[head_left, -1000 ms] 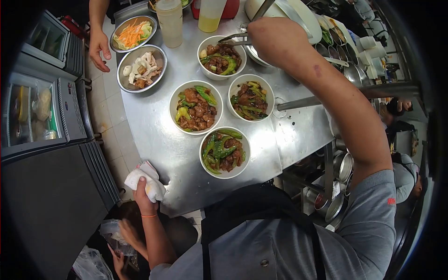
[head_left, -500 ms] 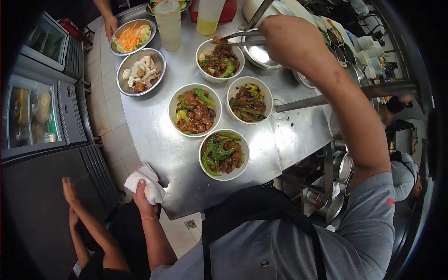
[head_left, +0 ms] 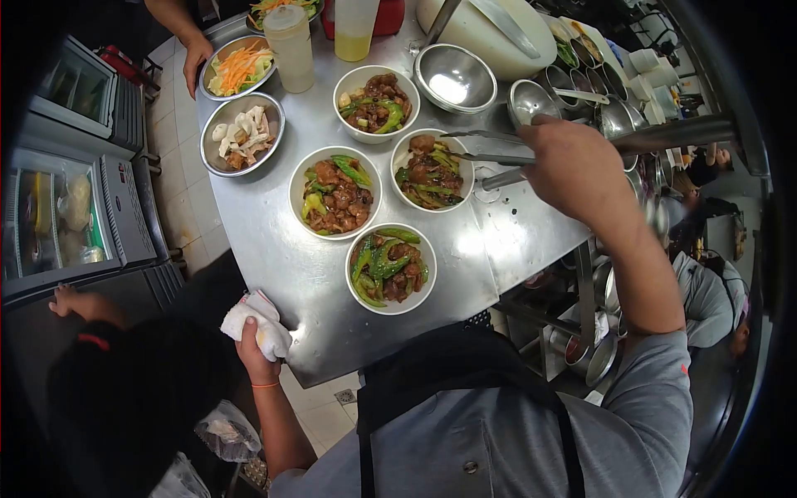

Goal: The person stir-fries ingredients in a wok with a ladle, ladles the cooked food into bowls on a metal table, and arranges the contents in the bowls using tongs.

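Metal tongs [head_left: 498, 158] are in my right hand [head_left: 577, 170], their tips apart over the right-hand white bowl [head_left: 432, 171] of meat and green vegetables. A piece of meat [head_left: 422, 143] lies at that bowl's upper edge, near the tips. Similar food fills the top bowl [head_left: 377, 104], the left bowl [head_left: 335, 192] and the bottom bowl [head_left: 391, 269]. At the table's left edge, my left hand [head_left: 256, 347] grips a folded white cloth [head_left: 258, 324].
Metal bowls hold carrot salad [head_left: 241, 68] and pale chunks [head_left: 242, 134], with another person's hand [head_left: 195, 60] beside them. Two bottles [head_left: 289, 48] and an empty metal bowl [head_left: 455, 77] stand further back. A person in dark clothes [head_left: 124, 398] is at lower left.
My right hand and the tongs have moved from the top bowl down to the right-hand bowl. The person at lower left has shifted. My left hand still holds the cloth.
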The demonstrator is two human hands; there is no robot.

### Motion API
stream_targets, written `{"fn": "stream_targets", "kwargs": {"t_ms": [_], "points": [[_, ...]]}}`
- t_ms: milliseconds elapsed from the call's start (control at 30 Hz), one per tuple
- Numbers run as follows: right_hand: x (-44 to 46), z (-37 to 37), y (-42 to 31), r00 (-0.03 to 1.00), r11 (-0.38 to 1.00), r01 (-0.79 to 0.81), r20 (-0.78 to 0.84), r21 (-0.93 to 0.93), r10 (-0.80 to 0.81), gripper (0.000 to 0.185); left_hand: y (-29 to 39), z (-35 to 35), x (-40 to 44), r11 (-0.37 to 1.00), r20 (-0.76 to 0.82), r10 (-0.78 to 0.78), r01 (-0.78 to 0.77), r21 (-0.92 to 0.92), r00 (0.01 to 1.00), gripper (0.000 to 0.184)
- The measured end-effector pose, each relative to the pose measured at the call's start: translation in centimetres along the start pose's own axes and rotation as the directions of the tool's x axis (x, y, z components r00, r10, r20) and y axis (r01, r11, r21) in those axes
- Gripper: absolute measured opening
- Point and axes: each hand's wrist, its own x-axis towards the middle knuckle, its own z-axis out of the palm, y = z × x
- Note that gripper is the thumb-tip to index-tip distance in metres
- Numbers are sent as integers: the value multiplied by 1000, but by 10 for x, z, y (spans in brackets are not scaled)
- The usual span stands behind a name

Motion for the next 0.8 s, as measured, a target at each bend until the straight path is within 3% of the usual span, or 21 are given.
{"fn": "stream_targets", "kwargs": {"t_ms": [67,233,333,433,667,800], "points": [[-9,-2,0,1000,1000,-9,-14,3,9,7,-4,-4,2,1000,4,0,0,-8,1000,47],[-12,18,-14,985,999,39,168,18,-41,10,4,10,-7,999,-23,19,-18,48,1000,46],[-13,6,-16,988,996,-66,141,54,58,10,-1,1,-3,999,-28,-26,27,32,999,46],[-14,-1,-11,997,998,-2,77,67,-3,11,-6,-8,2,999,-27,-47,47,20,999,46],[-10,10,-31,979,993,-11,205,116,-14,14,-4,-1,0,999,-29,-24,23,-49,999,44],[-12,-15,-23,997,993,0,78,116,-9,23,2,5,-1,1000,0,-6,6,2,1000,46]]}}
